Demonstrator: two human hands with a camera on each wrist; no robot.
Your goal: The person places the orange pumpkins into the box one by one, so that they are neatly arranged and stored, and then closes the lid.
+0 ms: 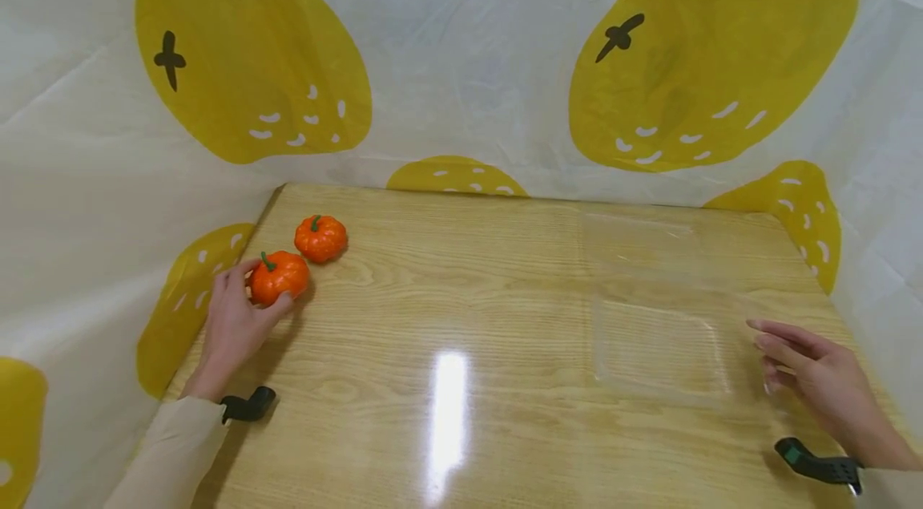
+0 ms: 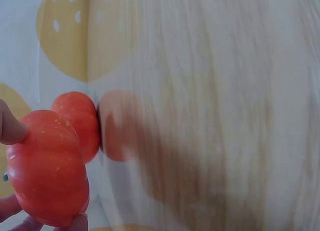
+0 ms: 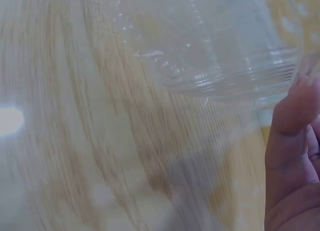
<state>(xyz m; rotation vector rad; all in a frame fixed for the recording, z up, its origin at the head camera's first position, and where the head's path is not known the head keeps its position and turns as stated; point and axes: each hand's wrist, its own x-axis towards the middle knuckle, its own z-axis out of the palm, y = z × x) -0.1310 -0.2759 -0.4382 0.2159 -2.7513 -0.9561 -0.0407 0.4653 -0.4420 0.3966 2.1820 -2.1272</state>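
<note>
In the head view my left hand (image 1: pixel 238 317) grips a small orange toy pumpkin (image 1: pixel 280 278) with a green stem, its thumb and fingers around the sides. The left wrist view shows that pumpkin (image 2: pixel 47 171) close up. A second orange pumpkin (image 1: pixel 320 238) rests on the table just behind it. At the right, my right hand (image 1: pixel 822 381) pinches the right edge of a clear plastic container (image 1: pixel 659 349). In the right wrist view the thumb (image 3: pixel 295 111) lies at the ribbed edge of the container (image 3: pixel 225 76); the other fingers are mostly hidden.
The wooden table (image 1: pixel 447 284) has a bright glare spot near its front. A clear panel, perhaps the container's lid (image 1: pixel 642 240), lies behind the container. White cloth with yellow fruit prints (image 1: pixel 469 68) hangs along the back and sides.
</note>
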